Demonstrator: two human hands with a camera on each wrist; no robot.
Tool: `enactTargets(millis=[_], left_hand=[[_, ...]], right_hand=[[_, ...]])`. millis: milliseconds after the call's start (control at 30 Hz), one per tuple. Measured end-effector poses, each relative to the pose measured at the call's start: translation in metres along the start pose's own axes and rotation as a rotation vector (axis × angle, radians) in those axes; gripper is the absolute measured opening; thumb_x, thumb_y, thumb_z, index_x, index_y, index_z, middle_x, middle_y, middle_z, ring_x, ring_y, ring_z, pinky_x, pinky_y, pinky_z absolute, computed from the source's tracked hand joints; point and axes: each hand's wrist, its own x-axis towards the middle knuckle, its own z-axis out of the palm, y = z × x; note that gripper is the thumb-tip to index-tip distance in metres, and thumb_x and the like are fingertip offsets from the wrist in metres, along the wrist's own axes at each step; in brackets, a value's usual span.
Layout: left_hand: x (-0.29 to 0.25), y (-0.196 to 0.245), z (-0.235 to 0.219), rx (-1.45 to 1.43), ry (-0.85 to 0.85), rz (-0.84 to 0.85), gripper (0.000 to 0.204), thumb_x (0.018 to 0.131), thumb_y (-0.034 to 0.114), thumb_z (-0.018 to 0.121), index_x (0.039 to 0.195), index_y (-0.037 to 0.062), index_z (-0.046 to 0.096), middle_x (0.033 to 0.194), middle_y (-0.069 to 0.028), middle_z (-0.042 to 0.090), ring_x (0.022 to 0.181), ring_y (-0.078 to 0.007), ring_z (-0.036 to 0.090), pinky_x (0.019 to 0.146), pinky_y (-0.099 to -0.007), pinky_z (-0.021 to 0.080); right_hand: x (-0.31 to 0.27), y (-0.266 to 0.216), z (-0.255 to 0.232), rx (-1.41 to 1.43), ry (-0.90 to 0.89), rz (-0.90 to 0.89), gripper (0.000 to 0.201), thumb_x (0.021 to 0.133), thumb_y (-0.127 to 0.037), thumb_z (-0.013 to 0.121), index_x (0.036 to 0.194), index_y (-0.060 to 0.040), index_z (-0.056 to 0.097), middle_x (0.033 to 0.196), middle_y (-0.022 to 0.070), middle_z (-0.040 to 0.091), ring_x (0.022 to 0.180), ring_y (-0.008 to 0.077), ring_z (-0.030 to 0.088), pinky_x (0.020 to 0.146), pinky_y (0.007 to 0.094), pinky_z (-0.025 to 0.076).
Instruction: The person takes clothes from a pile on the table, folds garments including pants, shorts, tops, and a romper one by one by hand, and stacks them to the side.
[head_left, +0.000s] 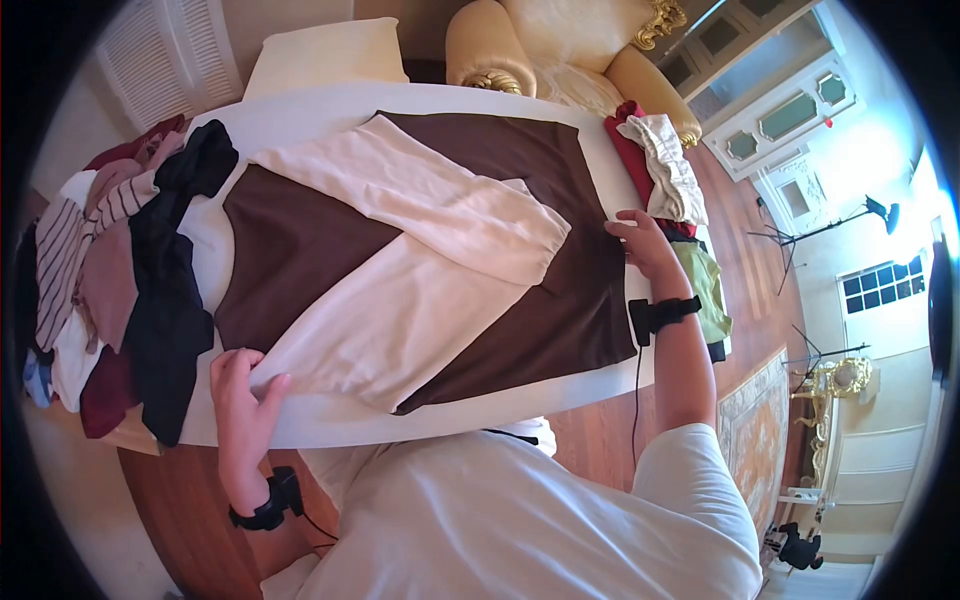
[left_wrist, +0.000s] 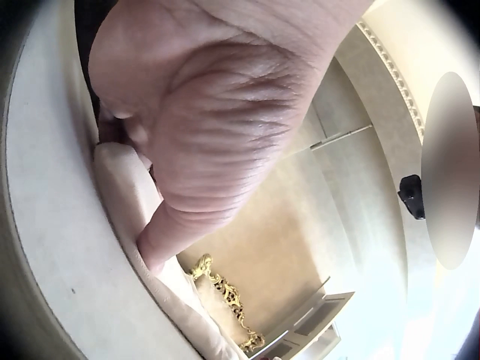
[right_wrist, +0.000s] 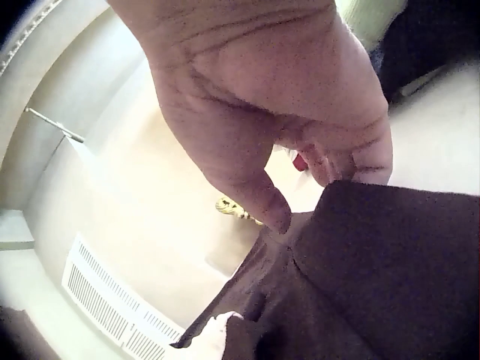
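A long-sleeved top lies spread on a white table, its brown body (head_left: 540, 330) under two cream sleeves (head_left: 400, 310) folded across it. At the near left corner, my left hand (head_left: 245, 395) grips the top where cream meets brown. The left wrist view shows that thumb (left_wrist: 161, 244) against the cream cloth (left_wrist: 127, 176), with the other fingers mostly hidden behind the palm. On the right side, my right hand (head_left: 645, 245) pinches the brown edge. In the right wrist view the brown cloth (right_wrist: 390, 262) rises to the thumb and fingers.
A heap of mixed clothes (head_left: 105, 270) fills the table's left end. Folded garments, including a white one (head_left: 672, 165) and a green one (head_left: 710, 290), lie along the right end. A cream armchair (head_left: 570, 45) stands beyond the table (head_left: 330, 435).
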Motion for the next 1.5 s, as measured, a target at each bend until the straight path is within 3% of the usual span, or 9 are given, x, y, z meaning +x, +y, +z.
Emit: enactTargets(millis=[100,167,300,467,567,900,967,1333,1500], left_hand=[[-0.002,0.002,0.001,-0.027,0.015,-0.005,0.033,0.082,0.010,0.079,0.108,0.0013,0.060,0.119,-0.0202,0.056,0.118,-0.0364,0.053,0.102,-0.0438,0.044],[-0.001,0.004,0.002,-0.016,0.016,-0.011,0.034,0.081,0.010,0.079,0.108,0.0011,0.060,0.119,-0.0202,0.056,0.118,-0.0367,0.053,0.102,-0.0436,0.044],[0.000,0.000,0.002,-0.011,0.003,-0.008,0.034,0.081,0.010,0.080,0.108,0.0009,0.060,0.119,-0.0201,0.056,0.117,-0.0369,0.053,0.102,-0.0436,0.044],[-0.002,-0.003,0.004,-0.027,0.029,0.004,0.035,0.081,0.009,0.079,0.109,0.0008,0.060,0.118,-0.0200,0.056,0.117,-0.0366,0.053,0.102,-0.0438,0.043],[-0.002,-0.006,0.004,-0.015,0.012,0.017,0.036,0.081,0.009,0.079,0.109,0.0007,0.059,0.119,-0.0200,0.056,0.117,-0.0364,0.053,0.103,-0.0438,0.043],[-0.003,-0.003,0.004,-0.012,0.016,0.013,0.037,0.081,0.008,0.079,0.111,0.0004,0.059,0.121,-0.0199,0.056,0.119,-0.0359,0.052,0.103,-0.0440,0.042],[-0.003,-0.005,0.005,-0.010,0.023,0.010,0.038,0.081,0.008,0.079,0.112,0.0005,0.059,0.121,-0.0199,0.055,0.120,-0.0360,0.052,0.103,-0.0440,0.043],[-0.001,-0.007,0.002,-0.009,0.026,0.052,0.036,0.079,0.007,0.079,0.111,0.0009,0.061,0.115,-0.0187,0.058,0.116,-0.0363,0.055,0.101,-0.0434,0.045],[-0.002,-0.010,-0.004,-0.194,0.200,0.015,0.033,0.083,0.005,0.078,0.113,0.0031,0.065,0.106,-0.0104,0.063,0.101,-0.0225,0.062,0.090,-0.0347,0.050]], right_hand=[[0.012,-0.016,0.009,-0.070,0.036,-0.014,0.047,0.083,-0.028,0.083,0.114,-0.0003,0.062,0.090,0.0047,0.062,0.072,0.0136,0.058,0.058,0.0310,0.047],[0.012,-0.039,0.011,-0.589,-0.063,-0.012,0.032,0.084,-0.026,0.081,0.097,-0.0015,0.066,0.077,0.0001,0.059,0.067,0.0117,0.058,0.056,0.0286,0.044],[0.028,-0.038,0.013,-0.565,-0.139,0.002,0.029,0.084,-0.026,0.081,0.088,-0.0008,0.068,0.072,-0.0010,0.057,0.065,0.0111,0.056,0.055,0.0289,0.042],[0.043,-0.008,0.014,-0.447,0.058,-0.268,0.045,0.082,-0.032,0.082,0.104,0.0040,0.067,0.083,0.0091,0.065,0.070,0.0177,0.062,0.058,0.0356,0.049],[0.029,0.003,0.016,-0.379,0.189,-0.185,0.056,0.083,-0.037,0.082,0.118,0.0029,0.063,0.092,0.0127,0.068,0.078,0.0191,0.065,0.064,0.0361,0.052],[-0.069,0.040,-0.008,-0.236,0.004,-0.099,0.067,0.083,-0.029,0.085,0.134,-0.0017,0.052,0.095,0.0099,0.067,0.079,0.0133,0.061,0.064,0.0291,0.048],[-0.092,0.039,-0.007,-0.425,0.039,-0.131,0.060,0.088,-0.025,0.081,0.136,-0.0044,0.050,0.088,0.0027,0.065,0.079,0.0106,0.059,0.069,0.0266,0.047],[-0.113,0.086,-0.014,-0.543,0.264,-0.263,0.080,0.091,-0.027,0.079,0.154,-0.0074,0.035,0.078,0.0055,0.061,0.073,0.0143,0.059,0.067,0.0313,0.050],[-0.133,0.087,-0.028,-0.503,0.035,-0.238,0.113,0.074,-0.020,0.092,0.163,-0.0170,0.023,0.084,0.0052,0.057,0.072,0.0157,0.057,0.065,0.0301,0.050]])
